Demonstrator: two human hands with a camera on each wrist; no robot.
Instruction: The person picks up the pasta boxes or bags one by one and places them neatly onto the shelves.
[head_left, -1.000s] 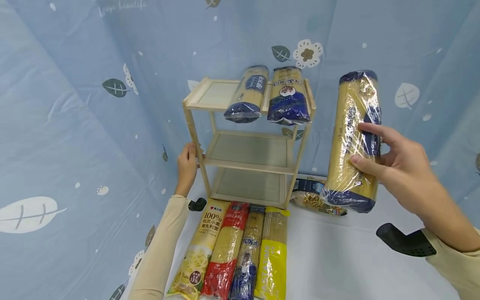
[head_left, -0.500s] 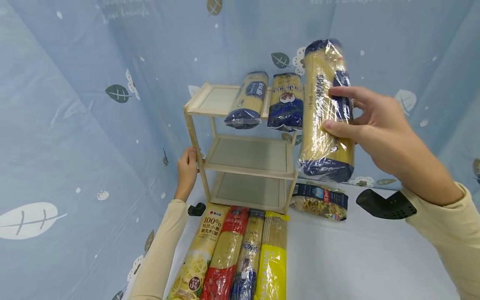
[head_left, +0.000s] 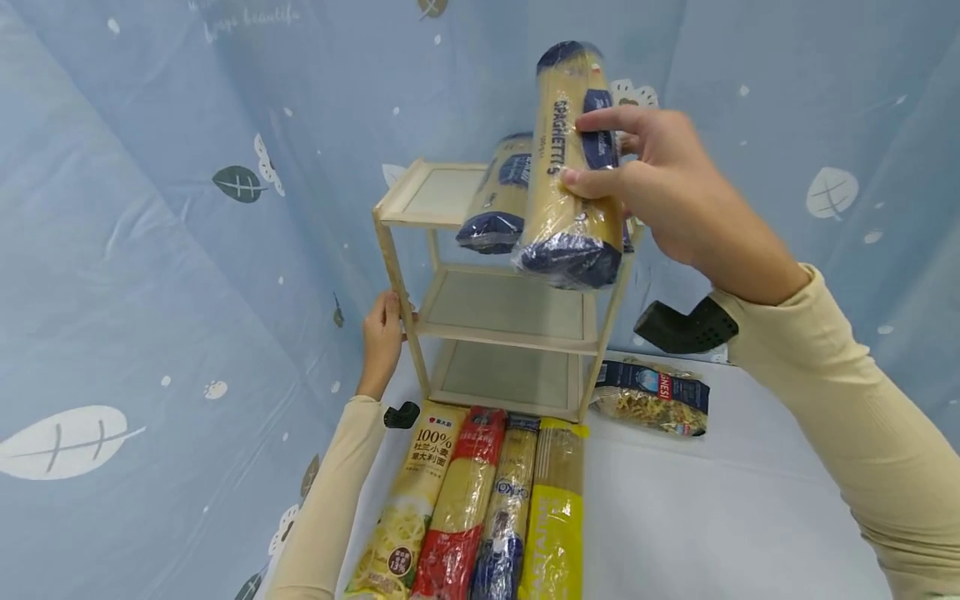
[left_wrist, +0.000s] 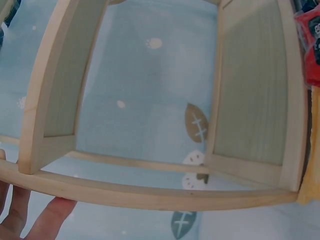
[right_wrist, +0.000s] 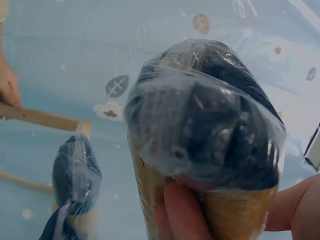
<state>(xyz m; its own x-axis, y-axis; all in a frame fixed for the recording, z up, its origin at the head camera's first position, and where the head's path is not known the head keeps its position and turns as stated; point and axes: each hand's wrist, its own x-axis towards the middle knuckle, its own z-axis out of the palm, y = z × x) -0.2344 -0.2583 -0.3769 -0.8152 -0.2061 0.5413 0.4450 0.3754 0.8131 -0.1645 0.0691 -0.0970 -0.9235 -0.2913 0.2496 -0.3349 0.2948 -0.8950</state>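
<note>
My right hand [head_left: 671, 187] grips a clear-wrapped pack of spaghetti [head_left: 561, 208] with dark blue ends, thumb and index finger across its front. The pack is tilted above the right part of the top tier of a small wooden shelf rack [head_left: 506, 304]. In the right wrist view its blue end [right_wrist: 210, 130] fills the middle. My left hand [head_left: 382, 337] holds the rack's left front post, and the left wrist view shows its fingers [left_wrist: 50, 217] at the wood. Another blue-ended pasta pack [head_left: 498, 196] lies on the top tier; a second one there is mostly hidden behind the held spaghetti.
Several long pasta packs lie side by side before the rack, among them a red one [head_left: 461, 492] and a yellow one [head_left: 555, 533]. A bag of short pasta [head_left: 652, 400] lies right of the rack's foot. A blue patterned curtain [head_left: 187, 317] surrounds the white surface [head_left: 712, 517].
My right hand has carried the spaghetti pack left and upward, from beside the rack to over the top tier's right part. My left hand keeps its hold on the post.
</note>
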